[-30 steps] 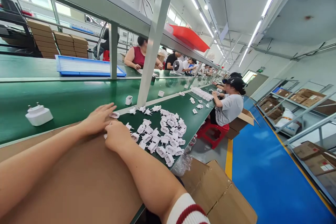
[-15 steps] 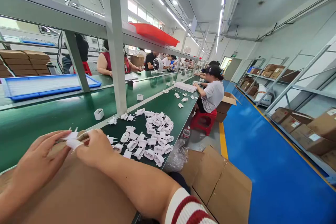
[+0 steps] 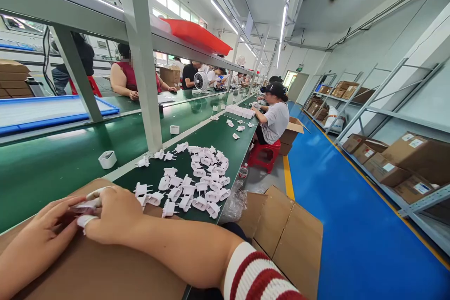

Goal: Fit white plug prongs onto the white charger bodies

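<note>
I'm holding 1 small white plastic piece (image 3: 85,205), mostly hidden, pinched betw. the fingers of the L hand (image 3: 44,229) and the R hand (image 3: 114,215) above the brown cardboard (image 3: 123,272), w/ 2 white fingertip covers (image 3: 86,221) showing on the R. Beyond it, dozens of white plastic two-pin plugs (image 3: 199,173), too overlapped for an exact count, are lying heaped on the dark-green tabletop (image 3: 211,136); the 2 nearest hollow white plastic housings (image 3: 107,159) are standing on the glossy green belt (image 3: 70,164), 1 either side of the grey metal post (image 3: 140,65).
</note>
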A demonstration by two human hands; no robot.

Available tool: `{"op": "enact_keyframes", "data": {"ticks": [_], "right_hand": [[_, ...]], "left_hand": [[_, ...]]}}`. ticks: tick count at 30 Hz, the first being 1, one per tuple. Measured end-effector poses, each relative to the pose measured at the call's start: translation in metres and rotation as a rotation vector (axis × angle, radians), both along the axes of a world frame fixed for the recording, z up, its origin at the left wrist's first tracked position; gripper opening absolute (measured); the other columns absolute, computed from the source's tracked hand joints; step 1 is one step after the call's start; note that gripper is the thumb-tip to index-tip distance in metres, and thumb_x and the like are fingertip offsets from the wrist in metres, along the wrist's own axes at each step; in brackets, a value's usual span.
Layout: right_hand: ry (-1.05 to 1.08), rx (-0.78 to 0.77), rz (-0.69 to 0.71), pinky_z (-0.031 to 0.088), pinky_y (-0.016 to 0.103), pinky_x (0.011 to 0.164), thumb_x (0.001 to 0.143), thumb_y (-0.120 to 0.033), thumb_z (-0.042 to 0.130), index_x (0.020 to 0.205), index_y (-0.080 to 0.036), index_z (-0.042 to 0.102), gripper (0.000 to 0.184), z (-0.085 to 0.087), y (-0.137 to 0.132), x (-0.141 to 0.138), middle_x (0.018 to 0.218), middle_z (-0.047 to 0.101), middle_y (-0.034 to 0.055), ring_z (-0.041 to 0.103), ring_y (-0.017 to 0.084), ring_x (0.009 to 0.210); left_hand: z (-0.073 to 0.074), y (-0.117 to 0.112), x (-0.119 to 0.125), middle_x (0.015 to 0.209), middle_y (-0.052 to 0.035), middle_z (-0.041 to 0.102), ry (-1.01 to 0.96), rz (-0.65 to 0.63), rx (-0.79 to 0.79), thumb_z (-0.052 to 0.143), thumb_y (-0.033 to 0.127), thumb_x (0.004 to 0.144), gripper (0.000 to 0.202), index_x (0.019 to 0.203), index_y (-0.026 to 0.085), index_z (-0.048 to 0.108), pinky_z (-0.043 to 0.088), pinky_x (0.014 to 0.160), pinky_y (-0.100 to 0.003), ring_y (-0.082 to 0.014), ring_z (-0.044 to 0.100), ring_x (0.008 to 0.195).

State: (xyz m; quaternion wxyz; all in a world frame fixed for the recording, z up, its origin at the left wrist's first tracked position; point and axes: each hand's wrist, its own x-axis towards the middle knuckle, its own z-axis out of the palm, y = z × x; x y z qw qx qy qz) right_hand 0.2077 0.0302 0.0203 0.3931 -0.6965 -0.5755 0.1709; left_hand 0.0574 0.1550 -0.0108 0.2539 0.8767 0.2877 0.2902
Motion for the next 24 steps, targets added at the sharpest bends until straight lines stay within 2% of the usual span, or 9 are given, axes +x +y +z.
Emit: {"op": "enact_keyframes", "data": {"ticks": [3, 6, 9, 11, 13, 16, 19, 24], "right_hand": [[-0.136, -0.096, -0.041, 0.056, 0.040, 0.093, 0.074, -0.043, 0.080, 0.129, -0.026, 0.058, 0.062, -0.001, 0.004, 0.002, 0.132, 0.069, 0.0037, 0.065, 0.030, 0.116], [-0.205, -0.100, -0.098, 0.057, 0.041, 0.090, 0.073, -0.040, 0.080, 0.129, -0.025, 0.058, 0.063, -0.004, 0.011, 0.005, 0.131, 0.069, 0.0043, 0.066, 0.030, 0.111], [-0.163, -0.033, -0.069, 0.056, 0.041, 0.090, 0.073, -0.034, 0.078, 0.122, -0.021, 0.062, 0.053, -0.009, 0.005, 0.001, 0.122, 0.070, 0.0087, 0.067, 0.030, 0.106], [-0.094, 0.053, -0.014, 0.055, 0.041, 0.091, 0.077, -0.027, 0.074, 0.113, -0.020, 0.066, 0.038, -0.014, -0.008, -0.007, 0.112, 0.070, 0.0096, 0.067, 0.029, 0.102], [0.003, 0.169, -0.017, 0.053, 0.042, 0.096, 0.083, -0.021, 0.064, 0.116, -0.020, 0.065, 0.034, -0.021, -0.020, -0.012, 0.113, 0.066, 0.0106, 0.065, 0.027, 0.106], [0.090, 0.242, 0.001, 0.050, 0.045, 0.103, 0.081, -0.021, 0.062, 0.130, -0.018, 0.061, 0.049, -0.030, -0.024, -0.011, 0.121, 0.058, 0.0129, 0.061, 0.027, 0.112], [0.116, 0.225, 0.002, 0.052, 0.047, 0.100, 0.082, -0.027, 0.062, 0.129, -0.021, 0.066, 0.047, -0.034, -0.023, -0.008, 0.120, 0.053, 0.0122, 0.062, 0.028, 0.108], [0.163, 0.204, -0.030, 0.056, 0.045, 0.091, 0.079, -0.038, 0.068, 0.115, -0.021, 0.074, 0.041, -0.032, -0.032, -0.007, 0.117, 0.051, 0.0110, 0.065, 0.026, 0.094]], "left_hand": [[-0.008, 0.011, 0.002, 0.121, 0.0134, 0.067, -0.030, -0.040, -0.033, 0.063, 0.049, 0.073, 0.036, 0.106, 0.063, 0.066, 0.036, 0.119, -0.058, -0.0351, 0.058, 0.124], [-0.010, 0.019, 0.009, 0.121, 0.0153, 0.069, -0.055, -0.041, -0.064, 0.067, 0.047, 0.068, 0.037, 0.104, 0.059, 0.068, 0.035, 0.122, -0.056, -0.0339, 0.057, 0.127], [-0.003, 0.005, 0.009, 0.121, 0.0108, 0.071, -0.100, 0.036, -0.168, 0.066, 0.049, 0.070, 0.037, 0.107, 0.049, 0.070, 0.037, 0.121, -0.054, -0.0319, 0.061, 0.121], [0.005, -0.019, 0.004, 0.116, 0.0011, 0.074, -0.148, 0.063, -0.410, 0.071, 0.048, 0.066, 0.045, 0.109, 0.036, 0.071, 0.041, 0.115, -0.054, -0.0322, 0.065, 0.110], [0.014, -0.042, 0.002, 0.120, -0.0072, 0.073, -0.315, -0.011, -0.657, 0.081, 0.042, 0.058, 0.055, 0.110, 0.024, 0.072, 0.037, 0.119, -0.051, -0.0333, 0.061, 0.119], [0.021, -0.053, -0.001, 0.116, -0.0101, 0.074, -0.432, -0.042, -0.834, 0.089, 0.040, 0.058, 0.059, 0.111, 0.018, 0.073, 0.048, 0.104, -0.039, -0.0261, 0.067, 0.107], [0.021, -0.054, -0.007, 0.105, -0.0129, 0.075, -0.476, -0.093, -0.961, 0.093, 0.039, 0.060, 0.060, 0.111, 0.013, 0.074, 0.053, 0.085, -0.033, -0.0216, 0.068, 0.090], [0.019, -0.060, -0.014, 0.112, -0.0132, 0.073, -0.502, -0.212, -1.117, 0.095, 0.036, 0.063, 0.059, 0.115, 0.014, 0.076, 0.049, 0.081, -0.027, -0.0154, 0.065, 0.087]]}}
